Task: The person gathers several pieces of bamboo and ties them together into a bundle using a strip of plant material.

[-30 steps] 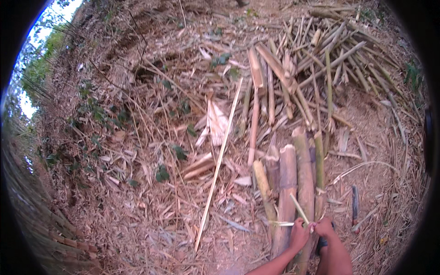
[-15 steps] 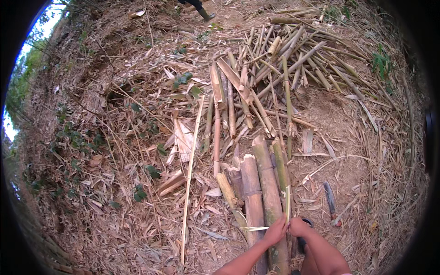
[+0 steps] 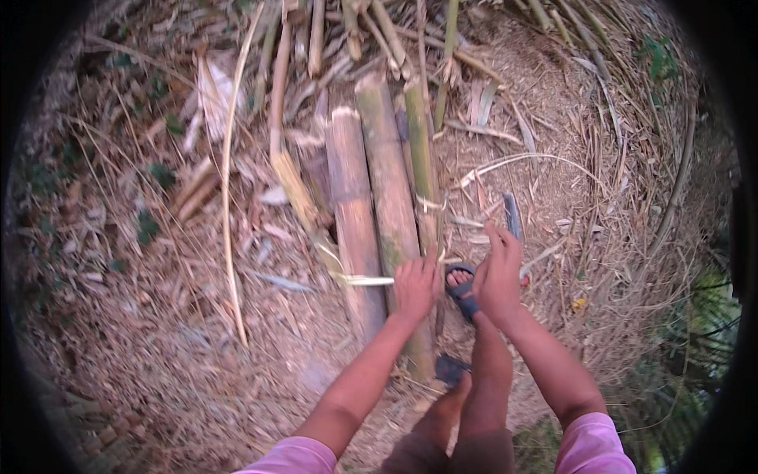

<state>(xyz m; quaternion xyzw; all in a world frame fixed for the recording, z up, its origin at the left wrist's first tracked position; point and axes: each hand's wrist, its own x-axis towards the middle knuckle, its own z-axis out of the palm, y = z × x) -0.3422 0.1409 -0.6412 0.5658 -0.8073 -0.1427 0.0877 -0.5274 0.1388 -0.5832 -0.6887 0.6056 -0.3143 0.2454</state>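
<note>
A bundle of bamboo poles lies lengthwise in front of me, with a thick brown pole [image 3: 353,209] beside a greenish one [image 3: 392,189]. Across it runs a pale, thin bamboo strip [image 3: 367,280], which passes under my left hand [image 3: 417,286]. That hand is closed on the strip, pressed against the poles, its fingertips partly hidden. Right of the bundle, my right hand [image 3: 499,272] is raised with its fingers stretched upward and nothing visible in it. A dark-bladed knife [image 3: 513,215] lies on the ground just beyond it, partly covered by the fingers.
My sandalled foot [image 3: 462,286] stands close to the bundle's right side. A long split bamboo strip [image 3: 228,174] lies to the left. More cut poles [image 3: 316,39] reach in from the far side. Dry leaves and husks litter the ground.
My hands were together at the strip and are now apart, the right one lifted away to the right with fingers extended. The view has tilted down, showing more of my arms and legs.
</note>
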